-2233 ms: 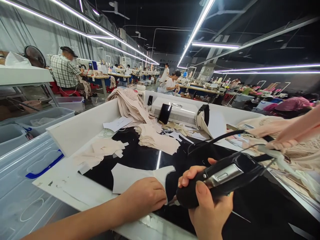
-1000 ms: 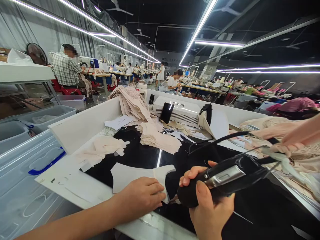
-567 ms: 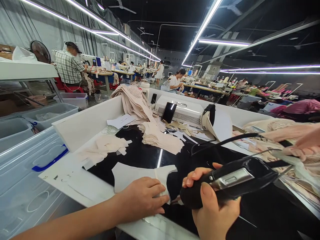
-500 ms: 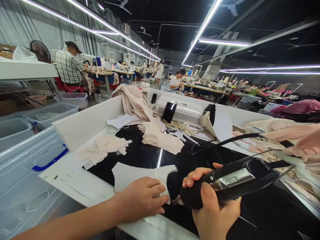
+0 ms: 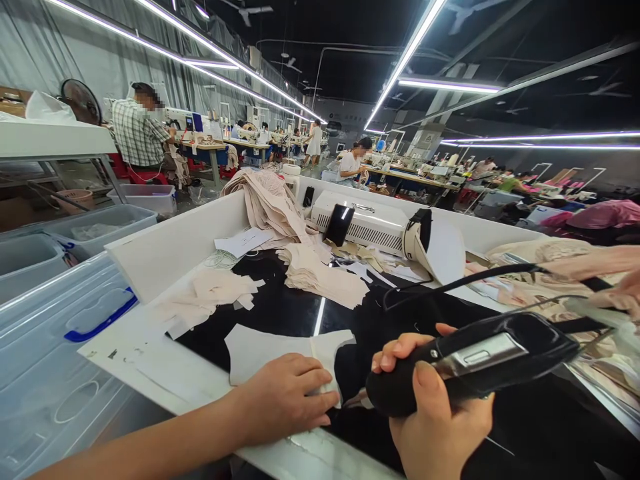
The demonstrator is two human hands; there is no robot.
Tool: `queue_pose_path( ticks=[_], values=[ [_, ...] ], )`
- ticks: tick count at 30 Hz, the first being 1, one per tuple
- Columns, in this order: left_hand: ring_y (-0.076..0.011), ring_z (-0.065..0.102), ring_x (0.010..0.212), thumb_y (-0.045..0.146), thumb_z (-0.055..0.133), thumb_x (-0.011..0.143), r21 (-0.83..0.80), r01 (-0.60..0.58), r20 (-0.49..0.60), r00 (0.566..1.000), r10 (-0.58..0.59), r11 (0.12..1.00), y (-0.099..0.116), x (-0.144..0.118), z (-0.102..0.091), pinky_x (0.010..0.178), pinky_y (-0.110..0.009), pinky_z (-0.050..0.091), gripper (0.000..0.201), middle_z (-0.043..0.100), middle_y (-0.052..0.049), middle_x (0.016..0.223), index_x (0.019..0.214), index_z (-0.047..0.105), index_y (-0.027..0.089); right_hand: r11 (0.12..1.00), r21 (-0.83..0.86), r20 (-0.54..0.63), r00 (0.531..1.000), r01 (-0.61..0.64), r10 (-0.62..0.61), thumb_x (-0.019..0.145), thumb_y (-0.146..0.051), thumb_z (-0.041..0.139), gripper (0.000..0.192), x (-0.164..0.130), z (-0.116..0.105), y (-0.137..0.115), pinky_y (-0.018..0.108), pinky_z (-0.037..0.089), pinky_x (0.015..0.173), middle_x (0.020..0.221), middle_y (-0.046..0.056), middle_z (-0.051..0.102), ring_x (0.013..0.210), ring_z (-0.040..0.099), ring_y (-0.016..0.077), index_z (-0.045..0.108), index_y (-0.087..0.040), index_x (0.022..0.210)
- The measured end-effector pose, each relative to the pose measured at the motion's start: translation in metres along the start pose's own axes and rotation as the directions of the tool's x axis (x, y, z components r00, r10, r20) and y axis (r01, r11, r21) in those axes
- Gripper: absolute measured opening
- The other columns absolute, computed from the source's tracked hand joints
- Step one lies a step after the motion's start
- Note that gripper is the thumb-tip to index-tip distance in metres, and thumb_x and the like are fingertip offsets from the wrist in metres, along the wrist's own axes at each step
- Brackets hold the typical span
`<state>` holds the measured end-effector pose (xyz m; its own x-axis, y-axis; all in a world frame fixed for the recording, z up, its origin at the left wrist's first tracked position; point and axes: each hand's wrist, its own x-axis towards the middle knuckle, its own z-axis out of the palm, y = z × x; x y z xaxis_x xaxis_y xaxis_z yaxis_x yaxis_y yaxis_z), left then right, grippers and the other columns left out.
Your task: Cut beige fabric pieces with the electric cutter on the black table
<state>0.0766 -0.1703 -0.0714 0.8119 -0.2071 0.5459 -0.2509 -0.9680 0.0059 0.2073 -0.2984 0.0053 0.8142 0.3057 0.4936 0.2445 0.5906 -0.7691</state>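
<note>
Fingers stretched out, my left hand [image 5: 287, 403] lies flat on a white cut piece [image 5: 267, 350] with a curved edge, near the table's front. My right hand [image 5: 440, 420] is wrapped round a black corded handheld power tool [image 5: 475, 367] with a silver plate on its upper side. The tool is held tilted just right of the white piece, its rounded black end towards my left hand. That end hides part of a small beige strip [image 5: 357, 400] on the black table surface [image 5: 370, 427]. Whether the tool touches the strip I cannot tell.
Stacked beige fabric pieces [image 5: 320, 277] and a looser beige pile [image 5: 220, 290] lie beyond my hands. Further back are a phone [image 5: 339, 223], a white vented machine [image 5: 373, 230] and a white visor [image 5: 420, 240]. A black cable [image 5: 480, 275] runs across at right. Clear bins [image 5: 55, 360] stand left.
My right hand and the handheld power tool have shifted slightly to the right. My left hand stays in place on the white piece.
</note>
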Motion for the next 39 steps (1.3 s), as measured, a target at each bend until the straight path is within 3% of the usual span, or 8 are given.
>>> queue_pose_path(
  ticks=[39],
  values=[
    [-0.0219, 0.066, 0.108, 0.033, 0.075, 0.096, -0.048, 0.017, 0.017, 1.0, -0.017, 0.999, -0.0007, -0.0008, -0.0001, 0.098, -0.035, 0.055, 0.033, 0.07, -0.006, 0.117, 0.124, 0.064, 0.02, 0.998, -0.062, 0.031, 0.999, -0.013, 0.015, 0.088, -0.024, 0.076, 0.038, -0.0041, -0.0017, 0.0066, 0.035, 0.059, 0.057, 0.079, -0.003, 0.069, 0.06, 0.064, 0.0154, 0.056, -0.028, 0.121]
  ],
)
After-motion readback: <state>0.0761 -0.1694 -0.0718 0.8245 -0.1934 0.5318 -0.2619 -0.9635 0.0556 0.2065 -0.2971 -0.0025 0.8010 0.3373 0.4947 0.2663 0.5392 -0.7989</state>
